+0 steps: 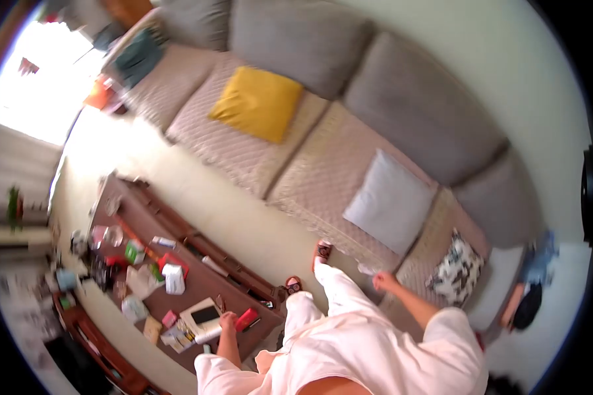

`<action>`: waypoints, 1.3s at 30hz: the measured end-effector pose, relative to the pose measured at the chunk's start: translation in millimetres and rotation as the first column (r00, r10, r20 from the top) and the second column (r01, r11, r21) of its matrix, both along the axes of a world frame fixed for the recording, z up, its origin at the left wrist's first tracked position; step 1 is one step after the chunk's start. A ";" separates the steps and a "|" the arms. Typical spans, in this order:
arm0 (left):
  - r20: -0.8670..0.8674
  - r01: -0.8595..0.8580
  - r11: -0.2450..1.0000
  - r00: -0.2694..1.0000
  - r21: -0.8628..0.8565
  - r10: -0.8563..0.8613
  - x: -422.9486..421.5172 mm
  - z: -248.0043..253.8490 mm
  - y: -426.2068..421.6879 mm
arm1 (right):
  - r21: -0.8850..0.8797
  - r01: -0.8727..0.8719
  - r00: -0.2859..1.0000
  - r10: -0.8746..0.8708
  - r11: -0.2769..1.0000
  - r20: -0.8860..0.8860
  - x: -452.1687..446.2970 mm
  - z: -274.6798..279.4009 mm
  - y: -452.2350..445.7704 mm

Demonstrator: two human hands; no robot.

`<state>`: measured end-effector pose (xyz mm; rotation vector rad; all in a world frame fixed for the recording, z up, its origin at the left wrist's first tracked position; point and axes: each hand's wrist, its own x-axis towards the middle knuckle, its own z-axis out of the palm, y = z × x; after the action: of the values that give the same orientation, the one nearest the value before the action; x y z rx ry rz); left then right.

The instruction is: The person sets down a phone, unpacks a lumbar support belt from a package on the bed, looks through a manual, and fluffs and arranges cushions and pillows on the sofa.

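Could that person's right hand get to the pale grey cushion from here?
Probably yes, perhaps with a lean or step: the right hand appears near the sofa, and nothing visible blocks the way to the pale grey cushion lying uncovered there.

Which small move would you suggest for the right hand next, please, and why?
Perhaps the right hand could reach toward the white cushion: it lies on the sofa seat, and that hand appears beside the seat's front edge, probably within easy reach.
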<state>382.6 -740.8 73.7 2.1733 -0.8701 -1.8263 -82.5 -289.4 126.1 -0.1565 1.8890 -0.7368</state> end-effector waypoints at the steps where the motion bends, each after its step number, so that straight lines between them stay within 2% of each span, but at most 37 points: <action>1: -0.008 0.085 0.995 0.996 0.049 -0.085 -22.2 3.6 9.8 | -0.011 0.026 0.998 -0.027 1.000 -0.052 -15.9 -11.8 7.4; 2: -0.023 0.161 0.983 0.987 0.092 -0.160 -48.6 6.0 16.4 | -0.087 0.077 0.995 -0.082 0.993 -0.051 -39.6 30.0 -11.1; 3: 0.004 0.301 0.949 0.953 0.097 -0.303 -77.0 -3.2 18.3 | -0.071 0.081 0.993 -0.086 0.994 -0.079 -52.8 7.3 0.2; 4: 0.034 0.428 0.899 0.901 0.098 -0.433 -102.8 -12.3 19.3 | -0.083 0.148 0.985 -0.155 0.985 -0.081 -64.8 8.2 1.7; 5: 0.005 0.392 0.917 0.919 0.072 -0.394 -136.4 -18.6 23.1 | -0.097 0.211 0.972 -0.219 0.973 -0.084 -78.2 7.8 -2.0; 6: -0.002 0.621 0.784 0.784 0.019 -0.621 -170.8 -27.0 15.0 | -0.096 0.230 0.963 -0.240 0.968 -0.118 -88.9 5.8 -1.9; 7: 0.020 0.828 0.560 0.560 -0.025 -0.828 -199.0 -52.1 1.8 | -0.088 0.246 0.955 -0.257 0.965 -0.145 -95.0 3.5 1.1; 8: 0.088 0.842 0.432 0.481 -0.325 -0.872 -222.7 -85.4 -1.2 | -0.079 0.259 0.948 -0.268 0.963 -0.168 -98.2 0.3 5.5; 9: 0.370 0.839 -0.072 0.160 -0.539 -0.915 -263.3 -95.6 -8.3 | -0.054 0.305 0.940 -0.310 0.951 -0.146 -98.3 -4.4 8.7; 11: 0.398 0.811 -0.202 0.040 -0.548 -0.917 -351.3 -116.2 -16.2 | -0.003 0.395 0.914 -0.394 0.919 -0.098 -96.0 -16.0 15.5; 12: 0.184 0.882 0.091 0.196 -0.463 -0.963 -403.2 -92.5 -10.4 | 0.008 0.385 0.915 -0.380 0.923 -0.138 -92.2 -20.6 21.6; 13: 0.058 0.890 0.129 0.171 -0.437 -0.984 -453.5 -74.1 -7.0 | 0.020 0.376 0.912 -0.366 0.927 -0.186 -94.1 -25.5 28.4; 14: -0.118 0.849 0.233 0.201 -0.474 -0.972 -463.6 -168.1 -21.7 | 0.038 0.360 0.912 -0.344 0.932 -0.223 -92.6 -28.9 37.8; 15: 0.191 0.855 -0.111 -0.014 -0.506 -0.981 -519.0 -96.2 -5.0 | -0.021 0.496 0.857 -0.493 0.868 -0.154 -89.0 -45.9 54.9; 16: 0.228 0.819 -0.178 -0.059 -0.546 -0.972 -553.6 -94.6 -5.2 | -0.119 0.691 0.715 -0.698 0.713 -0.037 -89.6 -47.6 68.6; 17: 0.228 0.811 -0.215 -0.103 -0.544 -0.968 -582.1 -104.1 -12.0 | -0.085 0.740 0.659 -0.745 0.667 -0.106 -84.8 -71.0 99.2; 18: 0.281 0.807 -0.254 -0.114 -0.533 -0.953 -608.2 -119.6 -19.4 | -0.109 0.821 0.549 -0.827 0.561 -0.120 -91.8 -67.7 121.2; 19: 0.241 0.809 -0.224 -0.104 -0.543 -0.965 -633.5 -129.1 -28.4 | -0.055 0.786 0.567 -0.754 0.615 -0.332 -92.8 -71.1 150.7; 20: 0.301 0.812 -0.264 -0.115 -0.520 -0.947 -657.2 -139.9 -39.4 | 0.049 0.741 0.602 -0.629 0.670 -0.493 -77.8 -120.4 213.2; 21: 0.305 0.841 -0.238 -0.092 -0.485 -0.948 -682.2 -132.5 -41.7 | 0.093 0.718 0.547 -0.478 0.689 -0.687 -67.7 -156.3 263.2; 22: 0.294 0.856 -0.199 -0.058 -0.476 -0.954 -701.6 -136.1 -45.5 | 0.081 0.803 0.469 -0.541 0.591 -0.698 -73.9 -150.1 279.8; 23: 0.272 0.860 -0.167 -0.035 -0.482 -0.962 -720.0 -139.5 -42.7 | 0.530 0.468 0.471 0.307 0.707 -0.827 -76.4 -155.7 308.4; 24: 0.249 0.864 -0.134 -0.010 -0.485 -0.968 -733.4 -145.4 -41.1 | 0.355 0.811 0.552 -0.406 0.466 -0.729 -94.1 -134.2 296.7; 25: 0.143 0.715 -0.122 -0.032 -0.688 -0.989 -734.6 -216.9 -57.8 | 0.345 0.810 0.533 -0.351 0.473 -0.770 -103.9 -135.1 291.4; 26: 0.077 0.815 0.000 0.055 -0.579 -0.996 -747.6 -197.7 -25.7 | 0.336 0.806 0.513 -0.293 0.486 -0.807 -112.7 -147.4 288.3; 27: 0.043 0.891 0.071 0.101 -0.448 -0.994 -758.4 -197.9 7.2 | 0.303 0.864 0.481 -0.481 0.402 -0.733 -125.4 -175.7 279.4; 28: 0.022 0.913 0.061 0.076 -0.404 -0.997 -760.1 -198.0 47.3 | 0.289 0.907 0.420 -0.647 0.306 -0.636 -135.6 -212.0 259.8; 30: -0.035 0.918 -0.047 -0.066 -0.394 -0.997 -734.2 -192.5 157.2 | -0.182 0.877 0.214 -0.703 0.444 -0.679 -140.2 -312.0 148.2; 31: -0.029 0.911 -0.074 -0.094 -0.406 -0.995 -720.0 -184.4 210.5 | -0.146 0.839 0.275 -0.640 0.524 -0.717 -161.9 -297.1 84.4; 32: 0.224 0.902 -0.216 -0.138 -0.374 -0.965 -709.7 -163.3 274.9 | -0.109 0.794 0.326 -0.571 0.598 -0.753 -186.6 -276.2 16.9; 33: 0.055 0.785 0.017 0.064 -0.620 -0.996 -699.4 -181.6 292.6 | -0.124 0.832 0.319 -0.649 0.541 -0.691 -190.1 -237.7 18.7; 34: -0.114 0.898 0.092 0.047 -0.430 -0.992 -712.0 -136.2 281.9 | -0.136 0.864 0.309 -0.723 0.485 -0.618 -197.2 -194.5 19.9; 35: -0.047 0.910 0.094 0.082 -0.404 -0.996 -721.6 -94.7 276.9 | -0.159 0.891 0.282 -0.791 0.426 -0.543 -212.8 -158.2 21.3; 36: 0.022 0.920 0.098 0.115 -0.379 -0.993 -727.1 -59.1 271.0 | -0.289 0.884 0.194 -0.851 0.367 -0.487 -215.6 -126.3 28.0; 37: -0.035 0.895 0.202 0.206 -0.397 -0.978 -732.8 -34.8 264.5 | -0.411 0.862 0.109 -0.900 0.297 -0.422 -211.6 -100.6 39.1; 38: -0.096 0.863 0.305 0.292 -0.402 -0.952 -737.7 -14.8 256.7 | -0.414 0.860 0.088 -0.885 0.300 -0.457 -202.2 -83.5 46.5; 39: -0.021 0.898 0.217 0.227 -0.384 -0.974 -749.1 8.0 245.5 | -0.413 0.858 0.070 -0.867 0.304 -0.493 -189.0 -67.8 49.3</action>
<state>-366.5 -495.3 81.7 1.0230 -2.6232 -2.0216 -271.5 -240.2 58.3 1.0157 2.6093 -1.7029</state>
